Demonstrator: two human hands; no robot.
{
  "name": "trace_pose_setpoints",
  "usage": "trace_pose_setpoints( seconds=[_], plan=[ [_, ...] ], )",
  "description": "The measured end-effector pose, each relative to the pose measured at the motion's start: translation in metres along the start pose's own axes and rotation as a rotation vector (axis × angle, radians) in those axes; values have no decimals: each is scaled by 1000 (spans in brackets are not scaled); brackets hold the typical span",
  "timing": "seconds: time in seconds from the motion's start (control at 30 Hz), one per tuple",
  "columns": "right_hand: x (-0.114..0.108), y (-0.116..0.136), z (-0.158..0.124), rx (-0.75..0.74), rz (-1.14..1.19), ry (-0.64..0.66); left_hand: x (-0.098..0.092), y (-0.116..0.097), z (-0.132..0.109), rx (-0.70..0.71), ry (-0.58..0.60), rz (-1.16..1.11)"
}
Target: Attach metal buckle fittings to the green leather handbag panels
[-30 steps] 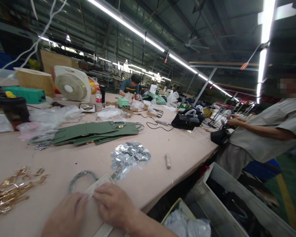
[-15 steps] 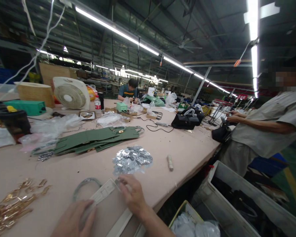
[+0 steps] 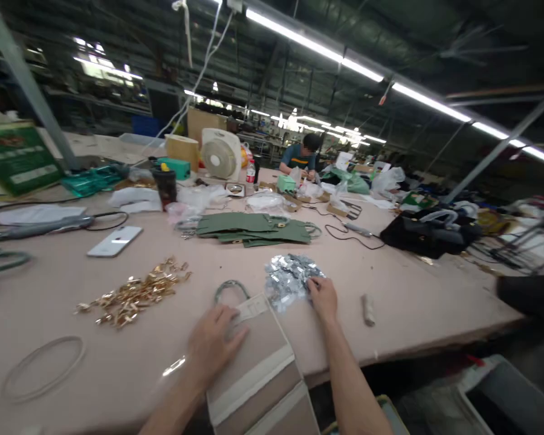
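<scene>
A beige-backed bag panel point(image 3: 265, 350) with pale strips across it lies at the table's near edge, and a green loop handle point(image 3: 233, 287) sticks out past its far end. My left hand point(image 3: 213, 344) rests on the panel's upper left edge, thumb apart and fingers flat. At the right side of a pile of small silver metal plates point(image 3: 285, 275), my right hand point(image 3: 324, 299) has its fingertips pinched together. Whatever is between those fingertips is too small to make out. Left of the panel lies a heap of gold-coloured metal fittings point(image 3: 138, 296).
Stacked green bag panels point(image 3: 254, 226) lie beyond the silver pile. A short rolled piece point(image 3: 368, 309) sits to the right, a phone point(image 3: 115, 241) to the left. A black bag point(image 3: 426, 232), a fan point(image 3: 220, 156) and a co-worker point(image 3: 299, 157) are farther back. Bins stand below the right edge.
My right hand has left the panel's end and moved to the silver plates. My left hand stays on the panel, its fingers flatter. The view has swung left.
</scene>
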State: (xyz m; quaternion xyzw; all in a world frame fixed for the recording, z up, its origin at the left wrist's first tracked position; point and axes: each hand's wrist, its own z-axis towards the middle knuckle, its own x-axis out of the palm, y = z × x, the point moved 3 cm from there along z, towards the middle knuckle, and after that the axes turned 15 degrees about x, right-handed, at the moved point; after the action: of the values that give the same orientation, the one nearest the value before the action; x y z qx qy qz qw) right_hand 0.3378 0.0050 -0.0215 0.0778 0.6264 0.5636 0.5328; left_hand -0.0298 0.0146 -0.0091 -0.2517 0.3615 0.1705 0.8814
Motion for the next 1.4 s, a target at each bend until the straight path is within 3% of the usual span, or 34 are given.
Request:
trace_pose_setpoints(
  seconds=[0.23,0.4,0.67,0.93,1.03,1.23,1.3,1.4],
  plan=[
    [3,-13,11,17,-31,51,-11,-22,23,-72,254,11],
    [2,-10,14,8,-10,49,1,-42,53,-64,393,24],
    [-7,-4,9,-3,119,-11,35,-42,62,-74,332,158],
    [-18,-2,-5,86,416,-13,34,-43,58,-64,265,124],
    [-12,15,-19,102,510,127,34,-45,58,-98,246,117],
    [23,65,-68,162,646,684,35,-45,59,-118,222,101],
    [35,71,-81,213,627,769,36,-45,57,-111,217,90],
    [44,69,-92,280,633,796,39,-43,55,-96,199,61]
  ],
)
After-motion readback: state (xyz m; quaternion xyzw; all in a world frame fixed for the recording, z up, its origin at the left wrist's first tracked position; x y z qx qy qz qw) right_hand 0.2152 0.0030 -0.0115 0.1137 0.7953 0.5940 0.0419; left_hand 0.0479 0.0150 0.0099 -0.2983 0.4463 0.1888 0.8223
